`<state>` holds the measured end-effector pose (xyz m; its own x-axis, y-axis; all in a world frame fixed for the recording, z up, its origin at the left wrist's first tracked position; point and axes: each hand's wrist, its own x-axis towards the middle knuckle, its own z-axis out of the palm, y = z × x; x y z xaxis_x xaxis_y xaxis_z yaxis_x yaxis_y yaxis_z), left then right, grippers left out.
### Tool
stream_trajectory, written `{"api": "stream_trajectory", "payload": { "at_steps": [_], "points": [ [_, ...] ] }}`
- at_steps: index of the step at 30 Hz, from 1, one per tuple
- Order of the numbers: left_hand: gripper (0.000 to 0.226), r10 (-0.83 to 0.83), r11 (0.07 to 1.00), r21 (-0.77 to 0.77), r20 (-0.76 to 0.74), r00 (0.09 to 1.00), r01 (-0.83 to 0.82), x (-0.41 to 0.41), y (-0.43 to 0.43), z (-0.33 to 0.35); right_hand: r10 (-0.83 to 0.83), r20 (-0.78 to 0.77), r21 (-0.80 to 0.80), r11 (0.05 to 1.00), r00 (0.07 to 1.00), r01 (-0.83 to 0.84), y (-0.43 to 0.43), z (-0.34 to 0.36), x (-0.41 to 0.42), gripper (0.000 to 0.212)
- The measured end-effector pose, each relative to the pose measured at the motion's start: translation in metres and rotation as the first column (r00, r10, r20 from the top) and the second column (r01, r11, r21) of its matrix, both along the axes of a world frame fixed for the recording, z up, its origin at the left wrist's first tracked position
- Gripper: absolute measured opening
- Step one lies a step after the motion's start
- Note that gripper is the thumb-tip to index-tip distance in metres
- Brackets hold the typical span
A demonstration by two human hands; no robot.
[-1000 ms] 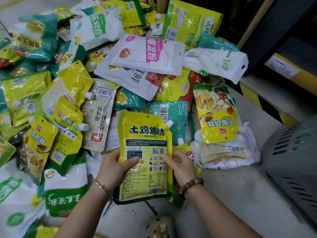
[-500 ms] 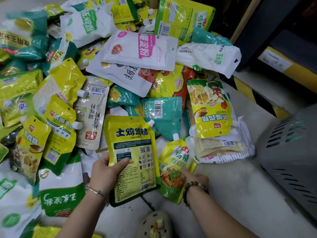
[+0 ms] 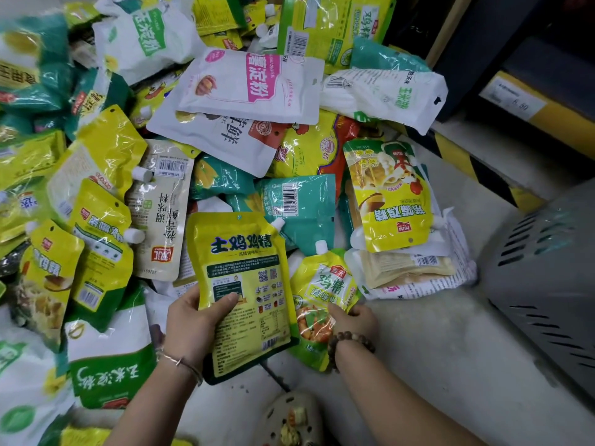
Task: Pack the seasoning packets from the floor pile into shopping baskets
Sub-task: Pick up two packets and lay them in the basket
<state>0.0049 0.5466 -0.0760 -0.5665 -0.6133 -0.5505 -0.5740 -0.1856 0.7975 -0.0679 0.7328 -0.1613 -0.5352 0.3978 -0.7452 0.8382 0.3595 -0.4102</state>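
Pouches in both hands, near edge of floor pile.
Left hand clamped on yellow spouted pouch; right hand pinches smaller green pouch by its lower edge. Likely light, soft, slick film; hold flat body, not spout.

L hand, R hand both curled, gripping.

The left hand hides its fingers behind the large yellow pouch, and the right hand's lie under the small yellow pouch. The far-left packets are blurred. The grey slotted basket runs off the right edge.
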Motion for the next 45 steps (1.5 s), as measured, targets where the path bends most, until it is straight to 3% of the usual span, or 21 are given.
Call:
{"api": "stream_trajectory", "payload": {
  "at_steps": [3,6,13,20,26,32,37,39,40,43,45],
  "points": [
    [0.019,0.029,0.999,0.018,0.001,1.000,-0.029,0.002,-0.001,0.002,-0.048,-0.073,-0.065,0.997,0.996,0.044,-0.001,0.004,0.011,0.029],
    [0.018,0.053,0.998,0.023,-0.001,0.999,-0.053,0.006,-0.003,0.004,0.002,-0.162,-0.136,0.990,0.987,-0.024,-0.003,0.012,0.020,0.019],
    [0.013,0.170,0.981,0.099,-0.013,0.985,-0.168,0.017,-0.013,0.018,0.183,-0.469,-0.129,0.954,0.864,-0.272,-0.009,0.058,0.002,0.036],
    [0.018,0.246,0.948,0.233,-0.093,0.965,-0.219,0.005,-0.009,0.067,0.112,-0.620,-0.155,0.953,0.776,-0.261,-0.009,0.126,-0.039,0.024],
    [0.033,0.239,0.948,0.270,-0.267,0.933,-0.166,-0.019,0.007,0.128,-0.006,-0.708,-0.224,0.950,0.707,-0.217,-0.005,0.188,-0.071,0.034],
    [0.013,0.169,0.969,0.232,-0.368,0.914,-0.085,-0.046,0.012,0.175,-0.074,-0.773,-0.216,0.964,0.630,-0.152,0.017,0.255,-0.090,0.030],
    [0.021,0.117,0.977,0.211,-0.444,0.888,-0.023,-0.068,0.026,0.213,-0.041,-0.819,-0.160,0.974,0.573,-0.158,0.039,0.305,-0.099,0.029],
    [0.056,0.094,0.974,0.225,-0.455,0.885,0.012,-0.076,0.031,0.227,-0.010,-0.842,-0.127,0.975,0.539,-0.180,0.051,0.323,-0.102,0.028],
    [0.053,0.070,0.979,0.203,-0.465,0.883,0.029,-0.078,0.033,0.233,-0.003,-0.851,-0.119,0.975,0.525,-0.187,0.057,0.332,-0.103,0.027],
    [0.011,-0.013,0.983,0.151,-0.506,0.862,0.104,-0.088,0.044,0.249,0.005,-0.872,-0.096,0.979,0.490,-0.181,0.076,0.355,-0.108,0.027],
    [0.010,-0.036,0.981,0.139,-0.544,0.839,0.133,-0.094,0.055,0.258,0.011,-0.881,-0.081,0.981,0.473,-0.174,0.090,0.369,-0.111,0.027]
  ]
}}
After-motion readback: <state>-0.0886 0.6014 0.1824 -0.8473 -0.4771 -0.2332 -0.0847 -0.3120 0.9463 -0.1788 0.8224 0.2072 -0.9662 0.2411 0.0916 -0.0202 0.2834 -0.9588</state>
